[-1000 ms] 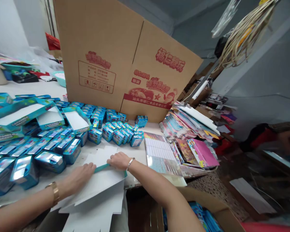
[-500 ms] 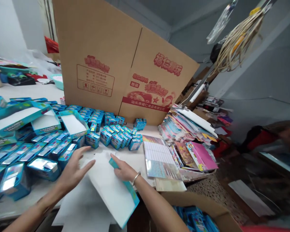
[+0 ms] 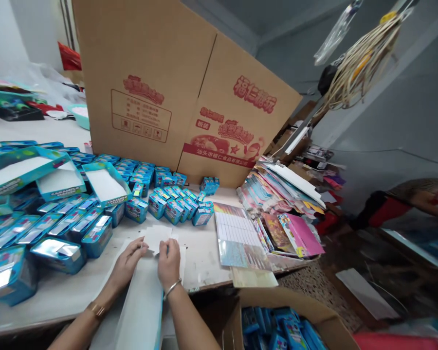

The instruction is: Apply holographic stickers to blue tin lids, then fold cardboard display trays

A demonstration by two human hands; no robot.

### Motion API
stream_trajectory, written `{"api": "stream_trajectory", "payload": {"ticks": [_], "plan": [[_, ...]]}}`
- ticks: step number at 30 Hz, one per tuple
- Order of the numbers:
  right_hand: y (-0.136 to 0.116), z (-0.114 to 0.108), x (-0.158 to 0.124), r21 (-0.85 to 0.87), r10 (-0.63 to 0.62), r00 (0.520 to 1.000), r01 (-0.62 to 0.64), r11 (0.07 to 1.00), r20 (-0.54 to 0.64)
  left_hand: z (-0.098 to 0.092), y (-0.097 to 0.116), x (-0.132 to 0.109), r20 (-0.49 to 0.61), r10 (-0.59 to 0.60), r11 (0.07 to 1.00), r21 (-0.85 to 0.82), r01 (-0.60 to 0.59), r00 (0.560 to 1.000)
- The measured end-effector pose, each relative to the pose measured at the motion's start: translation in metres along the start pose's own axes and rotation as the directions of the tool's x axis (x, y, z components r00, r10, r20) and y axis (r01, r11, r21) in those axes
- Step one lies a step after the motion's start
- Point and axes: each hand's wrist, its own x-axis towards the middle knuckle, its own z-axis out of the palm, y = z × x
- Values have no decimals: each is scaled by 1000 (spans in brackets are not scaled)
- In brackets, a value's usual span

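Observation:
A long unfolded-looking card tray [image 3: 142,296], white inside with a blue edge, lies lengthwise between my hands at the table's front edge. My left hand [image 3: 131,257] pinches the left corner of its far end. Opposite it, my right hand [image 3: 169,262] is closed on the right corner, thumb and fingers together. White end flaps [image 3: 156,238] stick up between the two hands. Other white card lies beneath and is mostly covered. Beyond my hands stand several small blue printed boxes [image 3: 166,205].
Finished blue trays [image 3: 107,184] rest on rows of blue boxes [image 3: 58,255] at left. A large brown carton [image 3: 182,97] stands behind. Stacked printed sheets [image 3: 277,189] are at right, above an open carton [image 3: 295,296] of blue packs. Another person [image 3: 405,199] is at far right.
The tray has swung to point more straight away from me. My left hand has gone from open beside it to pinching its far corner; my right hand has moved left.

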Motion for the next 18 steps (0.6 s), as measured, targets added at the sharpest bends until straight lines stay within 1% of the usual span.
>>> {"api": "stream_trajectory", "payload": {"ticks": [2,4,5,7,8,10,13,15,16,18], "plan": [[-3,5,2,-24,8,999,-9,1000,-40,5,-3,-1,-36,-23,999,-25,22,999],[-5,6,3,-109,-54,998,50,993,-34,8,-2,-3,-81,-28,998,-67,23,996],[-5,5,3,-172,-107,994,104,980,-4,9,-1,-4,-98,-30,995,-98,21,995],[-3,-2,5,-287,-211,973,231,930,99,6,3,-4,-96,-54,987,-158,38,994],[-2,-8,6,-320,-248,955,288,903,159,4,4,-3,-71,-75,984,-169,62,995],[-1,-21,12,-340,-303,914,386,858,271,0,7,-1,11,-97,989,-108,98,995],[-7,-35,22,-381,-351,820,533,756,451,0,9,4,92,-73,997,39,70,993],[-17,-36,29,-415,-346,768,600,684,539,2,10,6,103,-62,995,85,54,993],[-24,-35,31,-431,-335,749,621,655,572,2,10,8,106,-64,993,101,54,992],[-35,-31,33,-460,-301,730,641,615,614,-3,8,10,112,-74,989,139,59,991]]}}
